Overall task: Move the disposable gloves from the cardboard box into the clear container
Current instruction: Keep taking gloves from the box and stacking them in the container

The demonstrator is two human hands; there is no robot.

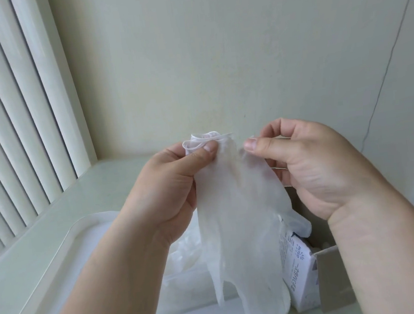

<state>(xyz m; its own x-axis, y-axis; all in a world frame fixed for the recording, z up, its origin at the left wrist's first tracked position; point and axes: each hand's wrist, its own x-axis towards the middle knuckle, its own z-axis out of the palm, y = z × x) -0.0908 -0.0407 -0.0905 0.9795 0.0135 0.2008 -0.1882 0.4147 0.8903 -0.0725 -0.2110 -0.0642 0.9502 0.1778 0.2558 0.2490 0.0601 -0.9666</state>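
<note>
Translucent white disposable gloves [235, 215] hang in the air in front of me, fingers pointing down. My left hand [175, 183] pinches their bunched rolled cuffs at the top. My right hand [311, 161] pinches the cuff edge just to the right, thumb and forefinger together. Below the gloves sits the clear container [265, 311], with more crumpled gloves [185, 256] inside it. The cardboard box [333, 276] stands open at the lower right, white with printed text on its side; my right forearm hides part of it.
A white lid or tray [63, 238] lies on the pale counter [33, 264] to the left of the container. Vertical blinds [8, 126] cover the left side. A plain wall stands behind, with a thin cable [384, 79] running down it at the right.
</note>
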